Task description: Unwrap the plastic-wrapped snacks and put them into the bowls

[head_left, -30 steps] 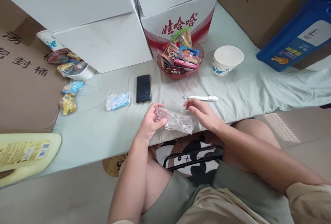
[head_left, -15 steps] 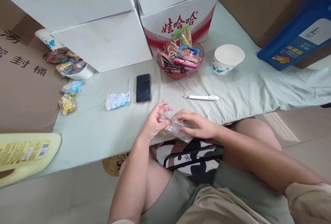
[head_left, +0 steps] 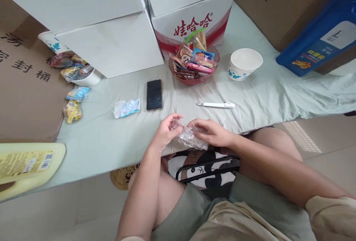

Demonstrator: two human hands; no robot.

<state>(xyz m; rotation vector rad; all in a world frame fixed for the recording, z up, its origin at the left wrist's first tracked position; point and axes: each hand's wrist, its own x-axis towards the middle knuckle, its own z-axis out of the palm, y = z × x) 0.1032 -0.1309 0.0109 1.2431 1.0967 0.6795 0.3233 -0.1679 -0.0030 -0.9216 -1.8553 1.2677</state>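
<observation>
A crumpled clear plastic bag [head_left: 191, 139] is between my hands at the table's near edge. My left hand [head_left: 167, 131] pinches its left side between thumb and fingers. With curled fingers, my right hand [head_left: 213, 132] grips the right side of the bag. Beyond them lies a white utility knife [head_left: 216, 105]. A dark phone [head_left: 154, 95] rests farther back to the left, beside a crumpled clear-and-blue wrapper [head_left: 127, 108].
A red bowl [head_left: 191, 79] of packaged snacks and a paper cup [head_left: 244, 64] stand at the back. White boxes [head_left: 111, 44] rise behind the phone. A blue jug [head_left: 319, 37] is at right, a yellow jug [head_left: 30, 167] at left. Small snack packs [head_left: 72, 112] lie by a carton [head_left: 25, 85].
The plastic bag is bunched up more between my hands. My left fingers have drawn in, and the right hand's fingers have curled more.
</observation>
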